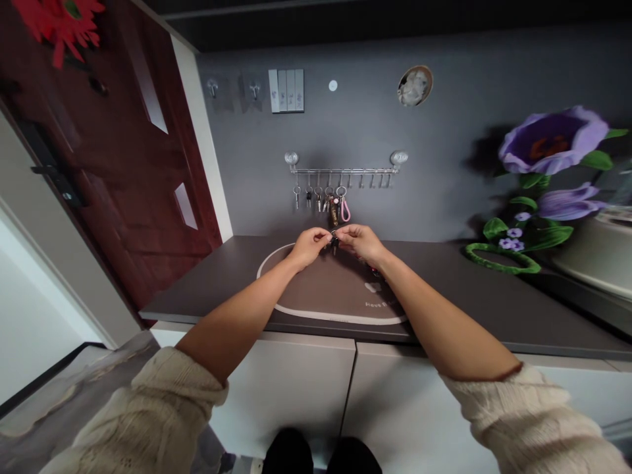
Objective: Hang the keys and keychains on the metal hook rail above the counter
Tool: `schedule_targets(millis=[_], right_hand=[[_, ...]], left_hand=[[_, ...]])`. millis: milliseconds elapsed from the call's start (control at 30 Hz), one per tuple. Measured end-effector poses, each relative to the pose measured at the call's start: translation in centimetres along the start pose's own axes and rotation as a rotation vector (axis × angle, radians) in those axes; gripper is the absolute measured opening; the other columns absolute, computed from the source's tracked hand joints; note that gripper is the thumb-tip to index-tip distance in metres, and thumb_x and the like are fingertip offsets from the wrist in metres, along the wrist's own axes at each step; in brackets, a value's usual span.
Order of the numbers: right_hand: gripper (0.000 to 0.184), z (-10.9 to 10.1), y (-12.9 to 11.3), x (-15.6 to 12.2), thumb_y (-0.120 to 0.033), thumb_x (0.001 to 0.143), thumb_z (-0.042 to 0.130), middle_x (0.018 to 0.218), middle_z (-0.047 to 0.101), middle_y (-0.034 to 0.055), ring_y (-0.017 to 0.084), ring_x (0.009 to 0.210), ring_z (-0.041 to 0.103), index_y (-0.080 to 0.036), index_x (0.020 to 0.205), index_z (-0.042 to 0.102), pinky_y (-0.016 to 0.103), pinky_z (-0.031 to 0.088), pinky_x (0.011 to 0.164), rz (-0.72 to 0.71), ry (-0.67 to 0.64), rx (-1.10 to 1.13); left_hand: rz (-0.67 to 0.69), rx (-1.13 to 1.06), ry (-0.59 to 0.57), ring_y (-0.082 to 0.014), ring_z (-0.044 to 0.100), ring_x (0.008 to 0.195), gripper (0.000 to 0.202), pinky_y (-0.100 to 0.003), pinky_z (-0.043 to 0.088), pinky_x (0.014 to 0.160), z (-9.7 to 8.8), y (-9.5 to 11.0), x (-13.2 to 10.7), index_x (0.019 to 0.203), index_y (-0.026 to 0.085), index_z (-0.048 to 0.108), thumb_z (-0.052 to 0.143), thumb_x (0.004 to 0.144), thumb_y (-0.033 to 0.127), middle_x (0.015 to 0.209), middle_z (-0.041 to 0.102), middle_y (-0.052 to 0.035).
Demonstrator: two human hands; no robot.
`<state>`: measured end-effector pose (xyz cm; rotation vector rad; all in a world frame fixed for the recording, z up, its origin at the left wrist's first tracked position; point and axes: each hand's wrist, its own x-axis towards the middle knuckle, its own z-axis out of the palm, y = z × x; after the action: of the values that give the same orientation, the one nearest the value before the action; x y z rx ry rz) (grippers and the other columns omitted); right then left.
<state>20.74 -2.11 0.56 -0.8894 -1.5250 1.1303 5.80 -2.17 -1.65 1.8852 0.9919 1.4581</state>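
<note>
Both my hands meet over a brown mat (pixel 320 289) with a pale border, just below a wall rack. Between their fingertips is a key ring (pixel 334 234) with dark keys hanging from it. My left hand (pixel 312 247) pinches the ring from the left. From the other side my right hand (pixel 362 242) pinches it too. Above them, a clear hook rail (pixel 345 172) carries several sets of keys (pixel 318 197) on its left hooks, one with a pink strap (pixel 345 209). Something small with red on it lies partly hidden behind my right wrist.
Purple fabric flowers (pixel 553 148) with a green looped base stand on the right of the dark counter (pixel 454 289), beside a pale rounded container (pixel 600 250). A dark red door (pixel 123 164) is at the left. White cabinet doors (pixel 291 382) are below the counter.
</note>
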Motion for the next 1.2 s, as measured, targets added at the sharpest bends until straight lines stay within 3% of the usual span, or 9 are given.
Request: schedule_targets(millis=[267, 533, 767, 933, 1200], right_hand=[[0.011, -0.1, 0.6, 0.3, -0.019, 0.06, 0.066, 0.064, 0.058, -0.0009, 0.007, 0.059, 0.054, -0.015, 0.065, 0.057, 0.025, 0.046, 0.069, 0.032, -0.011, 0.161], [0.019, 0.0, 0.6, 0.4, -0.025, 0.055, 0.069, 0.062, 0.056, -0.0026, 0.007, 0.059, 0.053, -0.015, 0.064, 0.056, 0.026, 0.045, 0.069, 0.003, -0.035, 0.225], [0.022, -0.3, -0.2, 0.4, -0.028, 0.053, 0.069, 0.061, 0.055, -0.003, 0.007, 0.059, 0.052, -0.015, 0.065, 0.056, 0.025, 0.044, 0.067, -0.023, 0.041, 0.254], [0.024, -1.4, -0.8, 0.9, -0.032, 0.052, 0.068, 0.062, 0.056, -0.0023, 0.006, 0.059, 0.051, -0.015, 0.066, 0.057, 0.023, 0.041, 0.065, -0.067, 0.121, 0.205], [0.018, -3.6, -2.8, 3.2, -0.029, 0.058, 0.065, 0.061, 0.057, -0.0007, 0.007, 0.057, 0.051, -0.014, 0.065, 0.057, 0.022, 0.041, 0.061, -0.123, 0.244, 0.175]], left_hand=[[0.009, -0.015, 0.046, -0.0087, 0.048, 0.063, 0.018, -0.021, 0.039, 0.062, 0.0, 0.1, 0.2, 0.077, 0.013, 0.055, 0.05, 0.071, 0.03, 0.07, 0.055, -0.001], [-0.008, -0.028, 0.049, -0.0086, 0.047, 0.061, 0.018, -0.02, 0.037, 0.058, 0.4, 0.1, 0.7, 0.077, 0.014, 0.053, 0.048, 0.072, 0.031, 0.067, 0.052, 0.0007], [-0.019, 0.048, 0.058, -0.0084, 0.045, 0.059, 0.013, -0.022, 0.037, 0.06, 0.7, 2.1, 2.4, 0.072, 0.015, 0.054, 0.05, 0.07, 0.027, 0.065, 0.053, 0.001], [-0.057, -0.02, 0.112, -0.0085, 0.047, 0.058, 0.009, -0.022, 0.038, 0.06, 1.4, 3.4, 3.6, 0.069, 0.014, 0.053, 0.049, 0.069, 0.021, 0.061, 0.052, 0.0008], [-0.097, -0.127, 0.211, -0.0085, 0.048, 0.056, 0.009, -0.022, 0.038, 0.057, 2.7, 1.4, 3.8, 0.069, 0.014, 0.054, 0.05, 0.068, 0.022, 0.062, 0.053, 0.0001]])
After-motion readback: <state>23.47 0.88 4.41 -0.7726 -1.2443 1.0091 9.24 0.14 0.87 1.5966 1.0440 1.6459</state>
